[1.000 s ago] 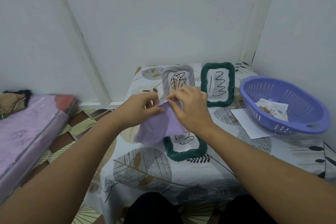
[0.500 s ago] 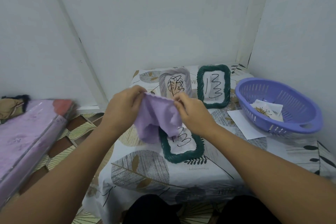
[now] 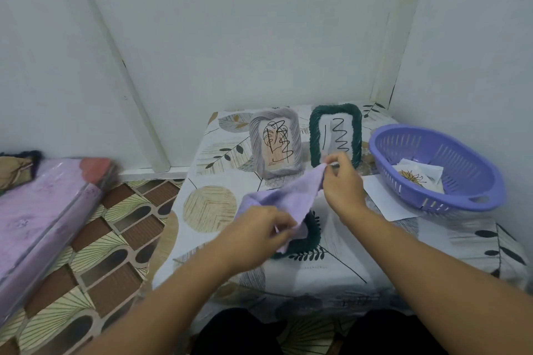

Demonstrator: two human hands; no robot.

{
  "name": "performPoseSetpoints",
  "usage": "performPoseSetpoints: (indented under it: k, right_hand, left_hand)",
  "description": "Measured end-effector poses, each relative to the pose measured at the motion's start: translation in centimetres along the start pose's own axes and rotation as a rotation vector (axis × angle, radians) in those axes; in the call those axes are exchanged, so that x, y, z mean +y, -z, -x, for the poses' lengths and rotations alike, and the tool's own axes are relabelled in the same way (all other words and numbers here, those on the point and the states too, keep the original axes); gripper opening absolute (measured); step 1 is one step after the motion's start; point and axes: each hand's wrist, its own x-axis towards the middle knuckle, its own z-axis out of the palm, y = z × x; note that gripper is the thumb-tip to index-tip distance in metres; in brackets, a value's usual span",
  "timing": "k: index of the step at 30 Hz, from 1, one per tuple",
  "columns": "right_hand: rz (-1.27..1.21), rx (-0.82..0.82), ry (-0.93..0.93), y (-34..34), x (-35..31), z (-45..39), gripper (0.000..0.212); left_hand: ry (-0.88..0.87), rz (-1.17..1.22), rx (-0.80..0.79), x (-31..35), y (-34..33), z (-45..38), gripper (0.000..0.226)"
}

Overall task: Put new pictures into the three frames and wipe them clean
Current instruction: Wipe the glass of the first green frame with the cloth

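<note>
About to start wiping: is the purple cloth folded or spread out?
Spread out: the purple cloth is stretched between left hand and right hand, each pinching an edge.

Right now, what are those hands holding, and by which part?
A purple cloth: the right hand pinches its upper corner, the left hand grips its lower edge.

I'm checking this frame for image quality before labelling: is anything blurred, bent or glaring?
Head view: the left hand and the lilac cleaning cloth are smeared by motion; the grey ribbed picture frame stays sharp; wide-angle distortion bows the wall edges; light is soft and even, no harsh glare.
</note>
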Motion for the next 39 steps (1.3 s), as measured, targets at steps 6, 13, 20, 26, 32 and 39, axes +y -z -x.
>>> performPoseSetpoints:
  k: [6,13,20,26,32,39]
  right_hand:
    - [-0.419,-0.106,-0.400,-0.3,1.1,0.7,0.012]
    - [-0.638,0.311,-0.359,2.5,-1.8,-3.1,0.015]
    - [-0.377,0.374,0.049,6.3,-4.4,-5.1,0.017]
    - [0.060,-0.163,0.083,3.5,0.7,-2.2,0.030]
    - [0.050,-0.409,0.117,1.2,1.6,1.0,0.013]
    - [0.084,-0.600,0.250,0.8,3.0,2.4,0.050]
  left_hand:
    - [0.035,0.068,0.047,0.7,-2.4,0.1,0.020]
    - [0.190,0.721,0.094,4.3,-0.3,-2.8,0.017]
    - [0.231,1.269,0.228,8.2,1.1,-6.6,0.016]
    - [0.478,0.935,0.238,1.8,-2.0,-5.5,0.013]
    - [0.646,1.120,0.274,-0.4,-2.6,-5.6,0.011]
    - [0.707,1.327,0.321,-0.5,-1.2,-7.1,0.016]
